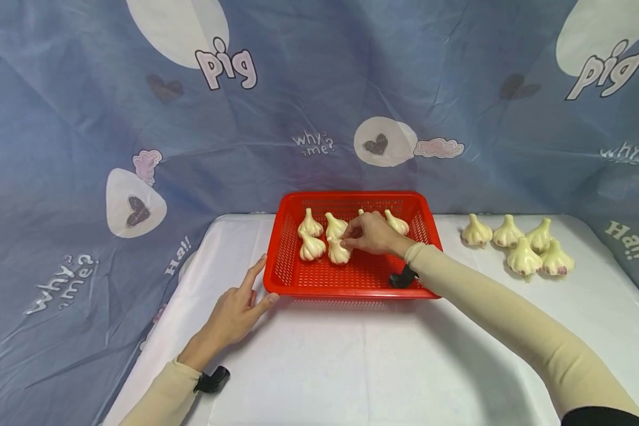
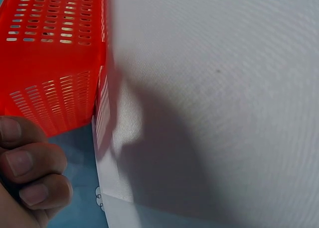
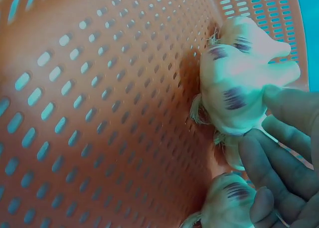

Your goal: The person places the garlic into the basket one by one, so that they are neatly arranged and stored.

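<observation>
A cream-coloured, rounded garlic bulb with purple streaks [image 1: 339, 253] sits inside the red perforated plastic basket [image 1: 351, 291], in the front row of bulbs. Around it are five more cream garlic bulbs [image 1: 312, 247], one of them mostly hidden behind the right hand [image 1: 371, 232].

The writing is printed on the blue patterned cloth [image 1: 277, 171] behind: "pig" in pale outlined letters at the upper left and upper right, "why me?" at the centre and left, and "Ha!!" at either side.

The right arm, in a beige fabric sleeve [image 1: 490, 307], stretches from the lower right over the basket's rim; thumb and fingertips come together on the bulb, pinching its side. The left hand [image 1: 234, 313] reaches up from the lower left with index finger and thumb spread apart at the basket's front left corner, its other fingers bent; it clasps nothing.

Five loose cream garlic bulbs [image 1: 524, 258] stand grouped right of the basket on the white cloth-covered table [image 1: 319, 367].
</observation>
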### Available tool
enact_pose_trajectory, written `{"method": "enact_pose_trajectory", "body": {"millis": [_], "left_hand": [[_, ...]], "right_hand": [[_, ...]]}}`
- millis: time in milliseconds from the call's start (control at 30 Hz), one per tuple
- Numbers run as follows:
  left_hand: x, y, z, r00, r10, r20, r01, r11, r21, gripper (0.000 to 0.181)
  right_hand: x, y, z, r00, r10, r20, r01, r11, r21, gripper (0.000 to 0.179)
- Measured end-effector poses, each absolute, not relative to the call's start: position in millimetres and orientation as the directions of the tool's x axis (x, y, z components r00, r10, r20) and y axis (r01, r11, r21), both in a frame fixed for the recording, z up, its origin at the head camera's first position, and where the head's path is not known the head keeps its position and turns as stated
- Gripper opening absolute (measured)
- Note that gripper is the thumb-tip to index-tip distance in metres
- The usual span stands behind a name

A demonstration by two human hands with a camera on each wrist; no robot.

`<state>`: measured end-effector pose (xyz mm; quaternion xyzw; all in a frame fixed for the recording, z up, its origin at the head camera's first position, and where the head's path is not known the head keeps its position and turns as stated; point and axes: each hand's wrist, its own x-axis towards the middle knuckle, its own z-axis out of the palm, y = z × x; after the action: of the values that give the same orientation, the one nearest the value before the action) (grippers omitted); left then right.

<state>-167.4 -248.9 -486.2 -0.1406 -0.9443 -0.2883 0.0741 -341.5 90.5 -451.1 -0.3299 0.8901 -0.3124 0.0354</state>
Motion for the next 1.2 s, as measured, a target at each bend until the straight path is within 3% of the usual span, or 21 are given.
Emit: {"method": "enact_pose_trajectory", "body": {"millis": [1200], "left_hand": [[-166.8, -248.6, -486.5, -0.948, 0.225, 0.225, 0.312, 0.795, 0.521, 0.082]], "right_hand": [[-341.3, 92.0, -450.9, -0.798, -0.599, 0.069, -0.550, 0.676, -0.491, 0.022]]}}
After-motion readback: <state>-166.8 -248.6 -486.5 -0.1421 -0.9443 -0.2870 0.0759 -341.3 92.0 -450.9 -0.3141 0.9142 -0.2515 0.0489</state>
